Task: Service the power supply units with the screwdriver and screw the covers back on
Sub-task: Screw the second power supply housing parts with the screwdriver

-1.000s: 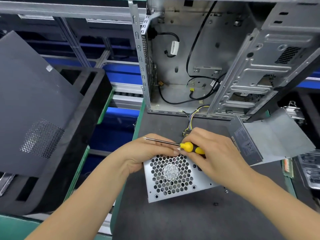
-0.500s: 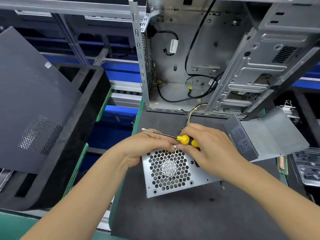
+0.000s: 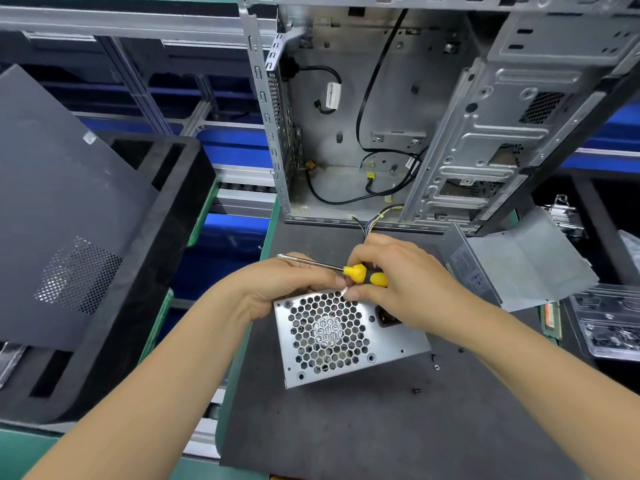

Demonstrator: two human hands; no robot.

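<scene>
A silver power supply unit (image 3: 346,341) lies on the dark mat (image 3: 346,431) with its honeycomb fan grille facing up. My left hand (image 3: 287,285) curls over the unit's top left edge. My right hand (image 3: 408,282) grips a yellow-and-black screwdriver (image 3: 360,273), held sideways above the top edge with the shaft pointing left. The fingertips of both hands meet at a small white bit on that edge. The grey removed cover (image 3: 519,268) rests on the mat to the right of my hands.
Loose black screws (image 3: 417,390) lie on the mat right of the unit. An open computer case (image 3: 381,133) with dangling cables stands behind it. A black foam tray (image 3: 166,237) with a dark side panel (image 3: 62,202) fills the left. Plastic parts trays (image 3: 609,323) sit far right.
Both hands and the screwdriver stay at the unit's top edge. Only the view has shifted slightly.
</scene>
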